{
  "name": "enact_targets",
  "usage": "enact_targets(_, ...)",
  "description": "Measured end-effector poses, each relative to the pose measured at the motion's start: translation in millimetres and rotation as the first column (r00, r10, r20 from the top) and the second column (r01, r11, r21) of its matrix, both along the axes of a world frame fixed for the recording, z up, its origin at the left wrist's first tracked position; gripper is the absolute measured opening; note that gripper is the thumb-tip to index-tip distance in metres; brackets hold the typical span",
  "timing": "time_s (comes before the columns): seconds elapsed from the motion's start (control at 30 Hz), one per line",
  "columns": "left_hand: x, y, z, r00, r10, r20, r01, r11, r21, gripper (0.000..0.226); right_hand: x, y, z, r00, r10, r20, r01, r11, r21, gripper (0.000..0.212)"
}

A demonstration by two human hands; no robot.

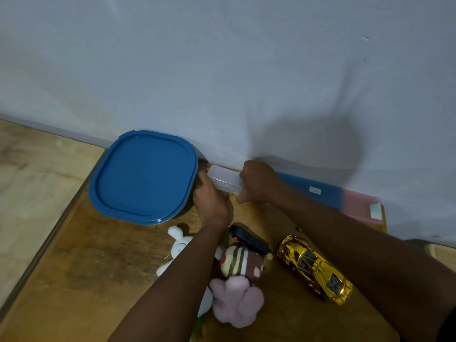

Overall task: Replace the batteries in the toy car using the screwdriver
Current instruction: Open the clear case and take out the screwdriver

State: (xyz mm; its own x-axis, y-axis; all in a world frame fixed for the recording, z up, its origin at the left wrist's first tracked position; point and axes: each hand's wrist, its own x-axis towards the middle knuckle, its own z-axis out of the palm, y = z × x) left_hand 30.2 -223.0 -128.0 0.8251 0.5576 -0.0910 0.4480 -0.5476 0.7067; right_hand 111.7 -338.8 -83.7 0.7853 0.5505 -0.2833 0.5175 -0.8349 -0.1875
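A small translucent plastic case [225, 179] sits at the back of the wooden table, against the wall. My right hand [257, 182] grips its right end with curled fingers. My left hand [209, 197] holds its left end from the front. The shiny gold toy car [314, 267] lies on its wheels on the table to the right, under my right forearm and apart from both hands. No screwdriver or batteries show; the case's contents are too blurred to tell.
A big blue lidded container [144, 176] stands left of the case. A black object [248, 239] lies in front of it. Plush toys, white [179, 245], striped brown [240, 264] and pink [237, 299], crowd the table's [86, 267] front. Blue [311, 191] and pink [360, 209] flat boxes line the wall.
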Motion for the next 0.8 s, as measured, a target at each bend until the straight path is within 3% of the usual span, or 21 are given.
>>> enact_targets(0.13, -3.1, 0.5, -0.5, 0.999, -0.037, 0.012, 0.038, 0.999, -0.034, 0.081, -6.5, -4.6, -8.9, 0.999, 0.027, 0.041, -0.025, 0.999, -0.031, 0.057)
enact_targets(0.23, -6.9, 1.7, 3.0, 0.997, -0.073, 0.028, 0.076, 0.993, -0.094, 0.106, 2.3, -9.8, -2.2, 0.999, 0.047, -0.017, -0.047, 0.999, -0.002, 0.063)
enact_targets(0.33, -10.3, 1.5, 6.1, 0.996, -0.085, -0.001, 0.085, 0.987, -0.135, 0.113, 11.1, -16.9, 5.9, 0.996, 0.078, -0.05, -0.076, 0.997, 0.033, 0.075)
enact_targets(0.4, -12.8, -1.3, 8.8, 0.996, -0.089, -0.009, 0.087, 0.987, -0.138, 0.11, 12.1, -20.0, 9.8, 0.997, 0.067, -0.047, -0.064, 0.996, 0.055, 0.068)
enact_targets(0.53, -14.0, -5.5, 10.8, 0.995, -0.09, -0.036, 0.084, 0.986, -0.142, 0.102, 15.9, -24.2, 20.2, 0.998, 0.04, -0.049, -0.029, 0.98, 0.197, 0.026)
enact_targets(0.67, -14.3, -7.0, 13.2, 0.996, -0.093, -0.01, 0.091, 0.985, -0.147, 0.093, 13.4, -24.0, 19.3, 0.999, 0.048, -0.017, -0.044, 0.98, 0.194, 0.026)
enact_targets(0.8, -15.3, -6.9, 19.2, 0.997, -0.078, -0.018, 0.073, 0.983, -0.169, 0.1, 10.3, -25.6, 14.5, 1.0, 0.03, -0.008, -0.027, 0.978, 0.207, 0.033)
